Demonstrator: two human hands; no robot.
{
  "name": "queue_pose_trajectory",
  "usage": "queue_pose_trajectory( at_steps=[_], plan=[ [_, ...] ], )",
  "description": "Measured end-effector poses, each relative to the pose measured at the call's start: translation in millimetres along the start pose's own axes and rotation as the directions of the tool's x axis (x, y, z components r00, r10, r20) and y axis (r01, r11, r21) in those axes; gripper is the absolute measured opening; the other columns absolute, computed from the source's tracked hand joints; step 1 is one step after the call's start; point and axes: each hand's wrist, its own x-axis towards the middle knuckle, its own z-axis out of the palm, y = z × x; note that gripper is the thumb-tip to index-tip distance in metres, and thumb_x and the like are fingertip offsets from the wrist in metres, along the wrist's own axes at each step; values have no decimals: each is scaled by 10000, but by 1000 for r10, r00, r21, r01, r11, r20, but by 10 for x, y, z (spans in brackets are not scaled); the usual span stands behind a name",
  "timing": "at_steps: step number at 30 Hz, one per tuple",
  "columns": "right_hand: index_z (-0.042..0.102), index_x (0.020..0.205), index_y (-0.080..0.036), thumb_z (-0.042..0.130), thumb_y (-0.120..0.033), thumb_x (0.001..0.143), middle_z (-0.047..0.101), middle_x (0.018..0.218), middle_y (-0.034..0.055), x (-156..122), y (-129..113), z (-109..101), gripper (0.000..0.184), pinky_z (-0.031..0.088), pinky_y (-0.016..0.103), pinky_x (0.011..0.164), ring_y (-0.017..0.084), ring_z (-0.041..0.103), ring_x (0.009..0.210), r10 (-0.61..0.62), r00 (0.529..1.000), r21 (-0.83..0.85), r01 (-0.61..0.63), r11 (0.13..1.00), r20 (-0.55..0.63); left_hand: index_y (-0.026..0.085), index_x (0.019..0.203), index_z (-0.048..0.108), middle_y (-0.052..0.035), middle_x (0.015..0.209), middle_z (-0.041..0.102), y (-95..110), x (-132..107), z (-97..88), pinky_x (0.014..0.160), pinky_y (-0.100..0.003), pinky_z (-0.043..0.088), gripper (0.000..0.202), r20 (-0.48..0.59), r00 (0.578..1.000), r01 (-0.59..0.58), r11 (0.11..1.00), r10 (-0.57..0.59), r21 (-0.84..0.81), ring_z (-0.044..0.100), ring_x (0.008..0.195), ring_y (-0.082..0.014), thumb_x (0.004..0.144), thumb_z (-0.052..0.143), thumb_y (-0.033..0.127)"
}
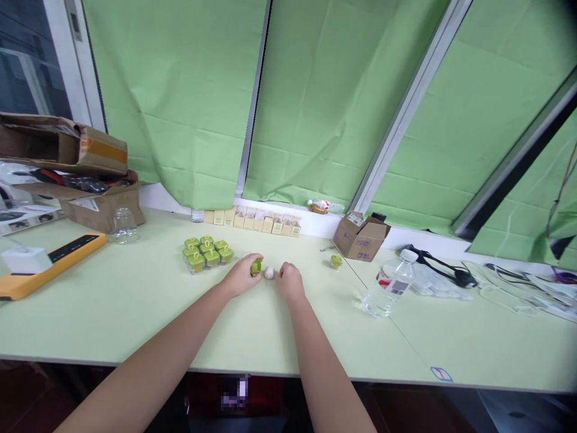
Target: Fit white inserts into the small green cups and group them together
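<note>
My left hand (243,276) is closed around a small green cup-shaped piece (256,267), its opening turned toward the camera. Just right of it, a small round whitish-pink ball (269,272) rests on the table, between my two hands. Beside that ball is my right hand (289,279), its fingers curled in; anything inside them is hidden. To the left stands a block of several small clear containers with green lids (211,258). One similar green-lidded container (336,261) sits apart on the right.
A row of small tan boxes (252,220) lines the table's back edge. On the right are a cardboard box (360,237), a clear water bottle (390,285) and cables (523,288). At left lie an orange power strip (76,255), a clear jar (123,226) and larger cartons (101,204).
</note>
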Motion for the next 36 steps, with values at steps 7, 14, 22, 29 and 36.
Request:
queue_pose_trajectory(
  at_steps=[7,14,22,29,36],
  plan=[
    [673,911,-164,521,-51,785,659,953,100,-4,0,-30,228,379,254,735,172,594,839,-8,1000,-21,8,1000,23,204,1135,597,-69,1128,636,-9,-18,6,895,-344,491,407,84,996,16,999,-19,31,618,1000,-223,729,574,177],
    [694,849,-161,528,-107,811,656,950,113,-23,-5,-30,179,403,266,744,187,613,861,24,997,-93,-17,996,74,235,1173,615,-69,1156,652,-33,-54,11,905,-365,498,404,175,984,27,996,-41,85,628,1018,-247,778,626,321],
    [683,929,-169,527,-167,843,640,1011,126,-43,-41,-61,178,417,289,740,213,616,909,33,996,-161,-20,987,79,230,1193,611,-94,1192,639,-3,-75,-41,989,-418,453,430,213,977,-30,976,-17,215,548,1168,-294,799,640,402],
    [685,956,-174,515,-223,873,634,1028,132,-50,-34,-49,196,434,319,771,236,602,945,41,996,-181,-26,983,76,224,1165,610,-87,1191,638,385,4,-194,1017,-462,436,323,90,990,-125,966,107,226,535,1172,-279,878,576,367],
    [671,1021,-195,490,-243,912,628,1043,122,-20,5,36,216,431,335,793,237,574,937,57,998,-197,-49,979,32,307,1210,605,-97,1341,558,1606,-414,519,980,-473,483,271,390,853,-314,938,347,-147,520,1231,-262,966,495,354]
  ],
)
